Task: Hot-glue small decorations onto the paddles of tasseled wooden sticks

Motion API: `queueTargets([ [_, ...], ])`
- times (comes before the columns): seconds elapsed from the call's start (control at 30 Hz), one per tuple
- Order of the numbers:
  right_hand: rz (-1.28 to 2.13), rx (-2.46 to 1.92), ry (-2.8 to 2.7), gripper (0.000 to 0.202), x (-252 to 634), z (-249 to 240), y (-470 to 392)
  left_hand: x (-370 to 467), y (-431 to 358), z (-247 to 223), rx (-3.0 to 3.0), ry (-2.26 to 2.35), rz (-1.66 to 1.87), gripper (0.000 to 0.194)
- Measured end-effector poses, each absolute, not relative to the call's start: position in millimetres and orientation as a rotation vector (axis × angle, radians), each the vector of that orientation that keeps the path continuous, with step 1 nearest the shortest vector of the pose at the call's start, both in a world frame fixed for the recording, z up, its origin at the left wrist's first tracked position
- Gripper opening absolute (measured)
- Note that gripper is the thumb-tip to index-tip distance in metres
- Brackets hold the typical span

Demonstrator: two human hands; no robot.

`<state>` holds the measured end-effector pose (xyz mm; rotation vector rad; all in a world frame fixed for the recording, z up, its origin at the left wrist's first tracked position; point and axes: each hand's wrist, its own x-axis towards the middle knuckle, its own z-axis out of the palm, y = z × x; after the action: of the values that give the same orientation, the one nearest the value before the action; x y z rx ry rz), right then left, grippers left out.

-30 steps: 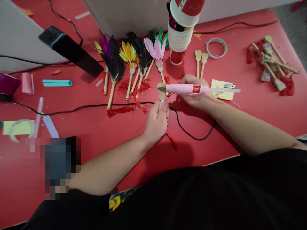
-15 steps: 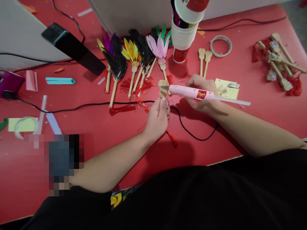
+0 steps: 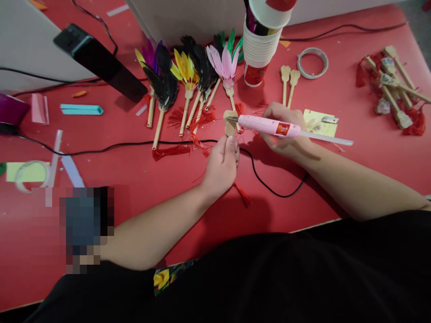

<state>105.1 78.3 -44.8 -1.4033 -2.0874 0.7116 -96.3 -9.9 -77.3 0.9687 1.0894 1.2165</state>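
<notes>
My left hand is closed around a small wooden paddle, its broad head showing above my thumb. A red tassel hangs out below that hand. Closed around a pink hot glue gun is my right hand. The gun's metal nozzle points left and lies over the paddle's head; whether it touches the wood I cannot tell. A clear glue stick juts from the gun's rear. Just beyond my hands lie several feathered wooden sticks, among them a pink one and a yellow one.
Stacked paper cups stand at the back. Two bare paddles, a tape roll and a yellow paper lie to the right, with a tasselled pile farther off. A black cord crosses the table. A black box-like device stands at left.
Both hands keep nearly the same place, with the nozzle still over the paddle's head. The view has shifted slightly.
</notes>
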Motion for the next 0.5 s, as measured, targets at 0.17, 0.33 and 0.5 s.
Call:
queueTargets([
  [0.17, 0.703, -1.395, -2.108, 0.022, 106.0, -46.7, 78.2, -96.5, -10.6, -77.5, 0.993, 1.076, 1.228, 0.066],
  [0.33, 0.686, -1.366, -2.113, 0.024, 107.3, -49.2, 77.6, -97.5, -11.5, -77.3, 1.036, 1.130, 1.184, 0.060],
  [0.5, 0.693, -1.311, -2.093, 0.023, 106.3, -49.8, 75.5, -98.4, -12.8, -77.5, 1.069, 1.186, 1.156, 0.053],
])
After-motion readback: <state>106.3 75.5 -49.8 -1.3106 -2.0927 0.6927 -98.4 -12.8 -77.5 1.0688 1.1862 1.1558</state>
